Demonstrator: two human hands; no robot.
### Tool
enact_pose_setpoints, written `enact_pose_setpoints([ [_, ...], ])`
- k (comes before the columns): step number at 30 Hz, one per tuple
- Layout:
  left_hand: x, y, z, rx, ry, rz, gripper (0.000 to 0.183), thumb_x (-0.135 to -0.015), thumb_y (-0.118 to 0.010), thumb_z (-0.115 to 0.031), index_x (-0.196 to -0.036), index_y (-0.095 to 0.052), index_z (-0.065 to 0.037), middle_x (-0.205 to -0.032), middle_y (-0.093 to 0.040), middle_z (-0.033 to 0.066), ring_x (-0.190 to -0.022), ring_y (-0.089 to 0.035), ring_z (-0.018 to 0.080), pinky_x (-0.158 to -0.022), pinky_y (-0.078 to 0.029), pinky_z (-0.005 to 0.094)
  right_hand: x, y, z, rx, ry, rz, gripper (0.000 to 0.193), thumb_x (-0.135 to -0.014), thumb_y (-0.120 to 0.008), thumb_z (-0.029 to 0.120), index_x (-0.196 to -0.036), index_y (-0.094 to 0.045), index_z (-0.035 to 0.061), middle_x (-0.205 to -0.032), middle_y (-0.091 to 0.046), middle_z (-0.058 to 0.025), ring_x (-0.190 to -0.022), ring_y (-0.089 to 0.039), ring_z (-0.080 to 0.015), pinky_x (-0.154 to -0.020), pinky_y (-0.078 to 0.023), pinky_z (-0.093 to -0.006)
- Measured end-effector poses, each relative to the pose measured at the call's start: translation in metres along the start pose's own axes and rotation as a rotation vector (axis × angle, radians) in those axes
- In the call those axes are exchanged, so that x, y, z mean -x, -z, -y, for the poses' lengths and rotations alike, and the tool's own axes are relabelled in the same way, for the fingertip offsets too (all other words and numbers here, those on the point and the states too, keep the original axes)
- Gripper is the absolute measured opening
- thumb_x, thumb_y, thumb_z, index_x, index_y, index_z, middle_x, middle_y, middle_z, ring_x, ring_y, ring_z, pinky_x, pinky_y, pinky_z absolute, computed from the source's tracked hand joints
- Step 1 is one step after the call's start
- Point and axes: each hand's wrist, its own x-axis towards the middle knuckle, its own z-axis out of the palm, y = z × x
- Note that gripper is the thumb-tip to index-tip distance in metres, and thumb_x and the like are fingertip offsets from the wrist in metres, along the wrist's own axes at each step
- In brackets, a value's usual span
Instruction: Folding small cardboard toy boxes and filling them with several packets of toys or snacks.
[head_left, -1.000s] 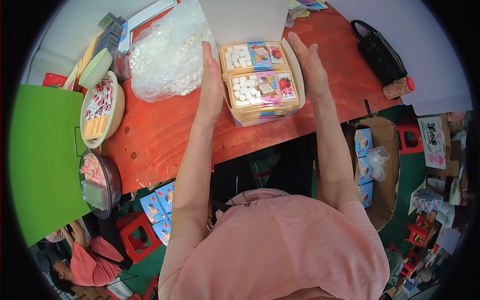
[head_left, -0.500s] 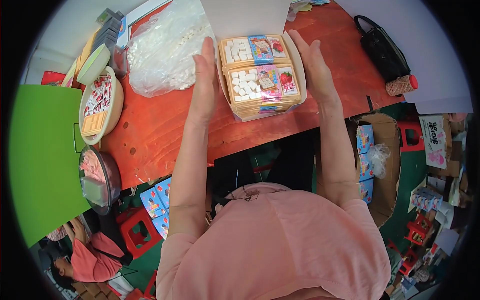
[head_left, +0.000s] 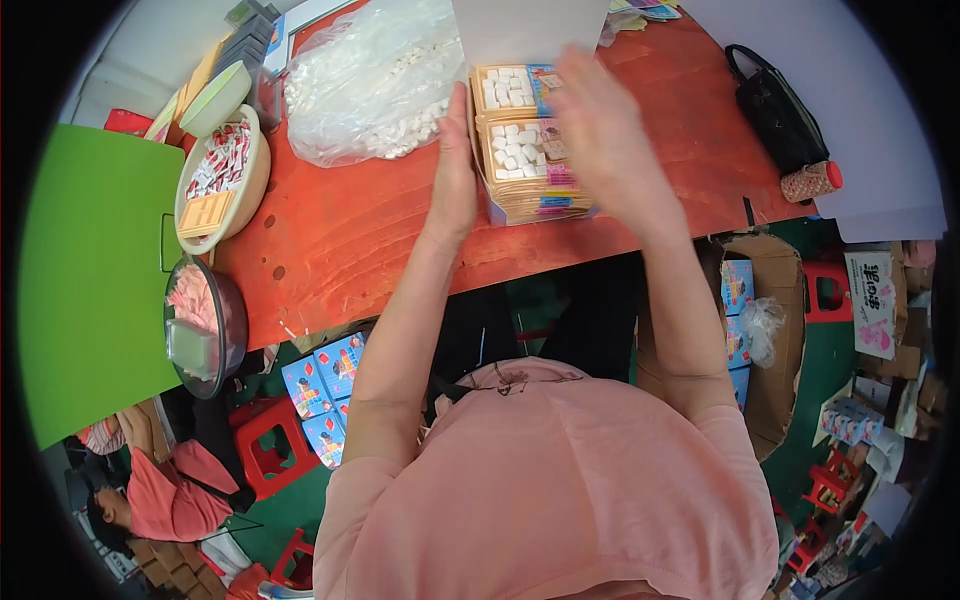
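Note:
An open carton, its white lid flap (head_left: 530, 32) standing up at the back, sits near the table's front edge. It is filled with stacked yellow-tray packs (head_left: 520, 150) of white marshmallow pieces with blue and pink printed labels. My left hand (head_left: 458, 180) is upright along the carton's left side, fingers stretched and thumb up, holding nothing. Over the right part of the packs is my right hand (head_left: 612, 145), blurred by motion, its fingers extended. It covers the right ends of the packs and the carton's right wall, and whether it touches them is unclear.
A clear bag of white pieces (head_left: 370, 90) lies left on the red table (head_left: 370, 220). Beyond are a cream basin (head_left: 262, 180) of small packets and a dark bowl (head_left: 232, 320). A black bag (head_left: 775, 110) and red-lidded jar (head_left: 808, 182) stand right; cardboard box (head_left: 775, 370) below.
My right hand has swung inward from the carton's right side to over the packs. My left hand stays at the left side. The whole view has shifted slightly.

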Motion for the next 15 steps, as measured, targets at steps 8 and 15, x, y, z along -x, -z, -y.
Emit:
enact_pose_setpoints([
  [8,0.003,-0.014,-0.002,-0.284,-0.056,-0.032,0.083,-0.108,-0.015,-0.06,-0.162,-0.006,0.002,-0.167,-0.019,0.0186,-0.154,-0.02,0.028,-0.125,-0.019,0.0387,0.003,-0.056,0.018,0.327,0.01,0.263,0.053,-0.105,-0.043,0.032,-0.144,-0.048,-0.004,-0.154,-0.042,-0.0277,-0.146,-0.036,-0.0434,-0.122,-0.025,-0.0528],
  [15,0.002,-0.019,-0.005,-0.262,0.067,-0.03,0.079,-0.11,-0.017,-0.055,-0.161,-0.003,0.005,-0.168,-0.015,0.0205,-0.156,-0.015,0.0287,-0.126,-0.014,0.0382,0.005,-0.058,0.018,0.323,0.033,0.297,0.056,-0.104,-0.042,0.033,-0.146,-0.046,-0.0043,-0.153,-0.041,-0.0303,-0.146,-0.034,-0.0452,-0.122,-0.021,-0.0538],
])
